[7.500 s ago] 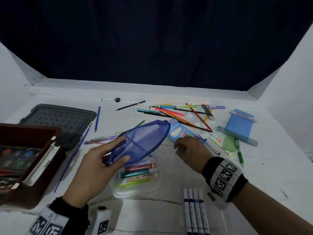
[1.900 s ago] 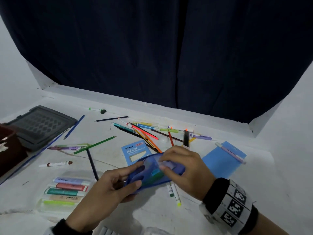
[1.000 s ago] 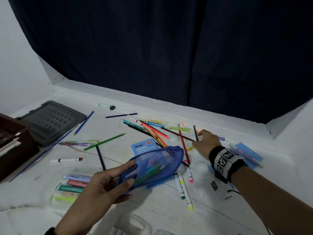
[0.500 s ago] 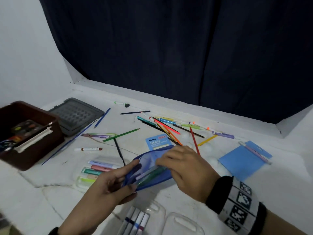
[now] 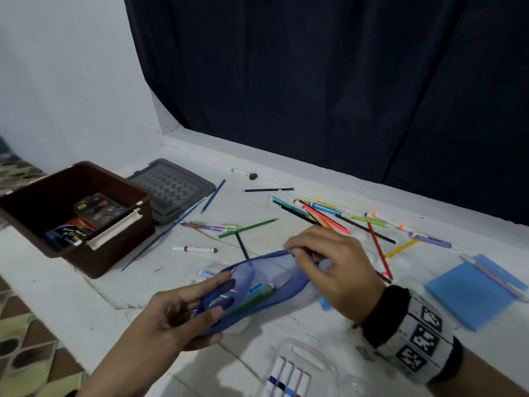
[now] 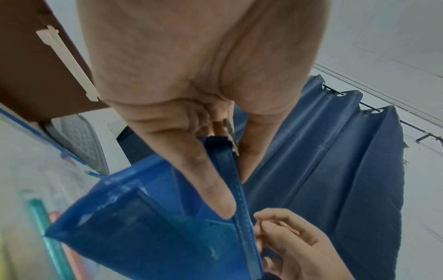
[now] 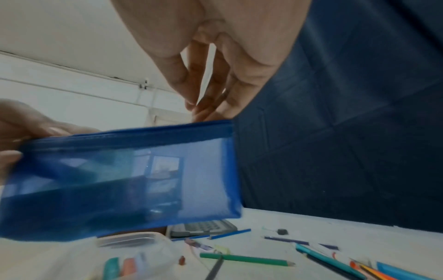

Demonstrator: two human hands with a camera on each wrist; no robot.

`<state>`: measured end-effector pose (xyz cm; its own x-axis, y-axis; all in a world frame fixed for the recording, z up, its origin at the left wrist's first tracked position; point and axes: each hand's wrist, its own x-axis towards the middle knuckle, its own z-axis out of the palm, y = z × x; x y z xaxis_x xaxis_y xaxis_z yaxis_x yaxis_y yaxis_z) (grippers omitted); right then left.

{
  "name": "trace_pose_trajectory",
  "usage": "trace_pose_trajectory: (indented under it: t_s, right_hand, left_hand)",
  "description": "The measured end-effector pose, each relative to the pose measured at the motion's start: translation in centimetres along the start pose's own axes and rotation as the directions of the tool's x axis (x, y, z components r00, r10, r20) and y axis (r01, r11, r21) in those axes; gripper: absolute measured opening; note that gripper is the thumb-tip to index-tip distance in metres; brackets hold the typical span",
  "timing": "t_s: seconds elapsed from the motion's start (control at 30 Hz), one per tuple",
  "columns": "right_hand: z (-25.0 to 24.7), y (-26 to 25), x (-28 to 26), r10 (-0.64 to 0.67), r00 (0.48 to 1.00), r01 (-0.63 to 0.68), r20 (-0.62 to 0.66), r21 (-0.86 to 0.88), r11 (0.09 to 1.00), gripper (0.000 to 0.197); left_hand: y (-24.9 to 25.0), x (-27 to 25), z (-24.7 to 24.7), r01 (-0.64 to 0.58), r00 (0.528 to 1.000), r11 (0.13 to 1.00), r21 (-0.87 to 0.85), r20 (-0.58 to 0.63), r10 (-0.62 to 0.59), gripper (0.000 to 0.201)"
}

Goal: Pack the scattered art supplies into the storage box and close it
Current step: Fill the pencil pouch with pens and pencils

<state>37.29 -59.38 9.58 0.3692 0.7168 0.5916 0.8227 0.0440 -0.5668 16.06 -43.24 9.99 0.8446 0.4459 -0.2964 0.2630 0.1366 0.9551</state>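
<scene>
You have the blue mesh pencil pouch (image 5: pixel 257 287) lifted off the desk (image 5: pixel 286 333), stretched between your two hands. Your left hand (image 5: pixel 174 308) grips its near end, thumb on the upper face and fingers curled underneath; the left wrist view shows the thumb lying flat along the zipper band. Your right hand (image 5: pixel 332 267) sits at the far end of the pouch, palm down, fingertips bunched together on the top edge; whether they pinch a zipper pull is hidden. A green marker (image 5: pixel 259 295) and other pens show through the mesh inside. The brown storage box (image 5: pixel 120 242) stands open to your left, well apart from the pouch, with a paint set (image 5: pixel 97 209) lying in it, and its grey lid (image 5: pixel 171 190) lies on the desk just behind it. Loose coloured pencils (image 5: pixel 323 216) are scattered beyond your right hand, and a blue notepad (image 5: pixel 469 293) lies to its right.
</scene>
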Motion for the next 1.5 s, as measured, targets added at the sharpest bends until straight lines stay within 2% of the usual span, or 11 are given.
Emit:
trace_pose_trajectory:
  t_s: [0.2,0.37,0.47,0.57,0.73,0.93,1.03,1.13,1.27,1.37,1.5]
  right_hand:
    - [2.1,5.2,2.4,0.297,0.935,-0.304,-0.196,-0.008,0.953,0.019]
    - [2.2,12.3,3.3,0.675,0.73,-0.669,-0.103,-0.311,0.676,0.02]
    - [2.2,17.0,3.7,0.788,0.615,-0.582,0.013,-0.667,0.465,0.019]
    - [2.9,18.9,4.2,0.806,0.591,-0.477,0.02,-0.798,0.369,0.014]
    - [3.9,19.3,5.3,0.801,0.598,-0.399,-0.007,-0.87,0.291,0.011]
    - [5.1,18.5,6.4,0.846,0.534,-0.465,-0.017,-0.841,0.276,0.003]
    - [5.7,16.8,7.1,0.817,0.575,-0.548,-0.049,-0.765,0.339,0.012]
    - [6.5,13.6,8.2,0.657,0.753,-0.565,-0.029,-0.539,0.625,0.013]
    - [8.4,6.6,10.5,0.299,0.954,-0.288,-0.011,-0.309,0.906,0.009]
    - [9.3,3.2,11.2,0.094,0.992,-0.061,0.082,-0.339,0.939,0.013]
    - [11.1,2.4,11.0,-0.046,0.964,0.159,0.262,-0.429,0.889,0.016]
  left_hand:
    - [0.8,2.2,-4.8,-0.003,1.0,0.999,0.032,-0.021,0.004,0.041]
    - [1.4,4.8,-7.6,-0.012,1.0,1.0,0.027,-0.004,0.012,0.041]
    - [1.6,6.5,-8.9,-0.021,1.0,1.0,0.024,0.023,0.02,0.043]
    - [1.8,8.1,-10.1,-0.008,0.999,1.0,0.022,0.053,0.007,0.043]
    - [2.0,10.0,-11.7,0.006,0.991,0.999,0.05,0.133,-0.013,0.044]
    - [2.0,11.2,-13.1,-0.008,0.981,0.996,0.094,0.194,-0.01,0.045]
    - [2.1,11.6,-13.5,-0.02,0.98,0.995,0.096,0.197,0.001,0.045]
    - [2.0,11.9,-13.8,-0.021,0.981,0.996,0.091,0.194,0.003,0.044]
    - [2.0,12.2,-13.7,-0.002,0.982,0.996,0.084,0.189,-0.014,0.044]
    - [2.2,12.3,-13.8,0.021,0.981,0.997,0.072,0.19,-0.035,0.043]
    - [2.3,12.2,-14.5,0.047,0.975,0.997,0.065,0.212,-0.06,0.043]
